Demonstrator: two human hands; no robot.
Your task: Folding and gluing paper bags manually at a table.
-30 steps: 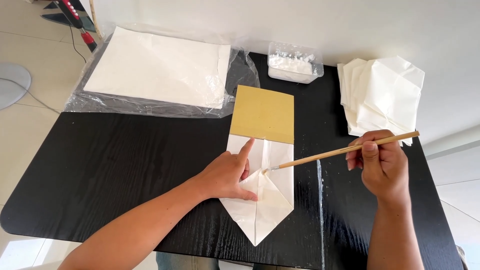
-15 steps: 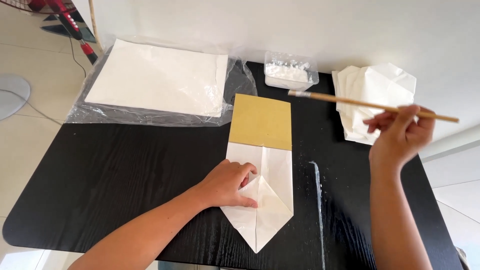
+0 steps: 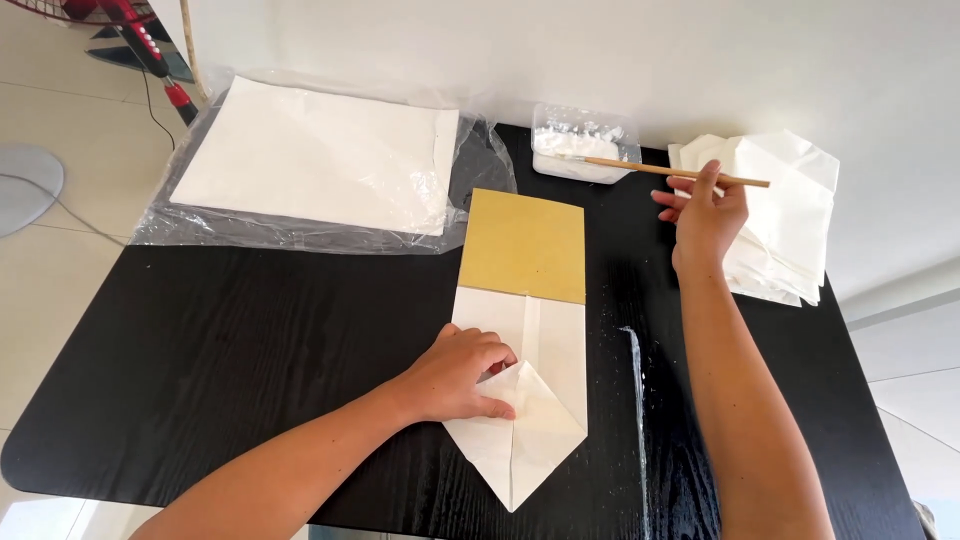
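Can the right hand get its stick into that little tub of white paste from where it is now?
Probably yes. The right hand holds the thin wooden stick with its tip already over the open tub of white paste, and nothing lies between them.

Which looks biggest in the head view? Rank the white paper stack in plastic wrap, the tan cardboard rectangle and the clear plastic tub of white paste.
1. White paper stack in plastic wrap.
2. Tan cardboard rectangle.
3. Clear plastic tub of white paste; it sits farthest away, yet is plainly smallest.
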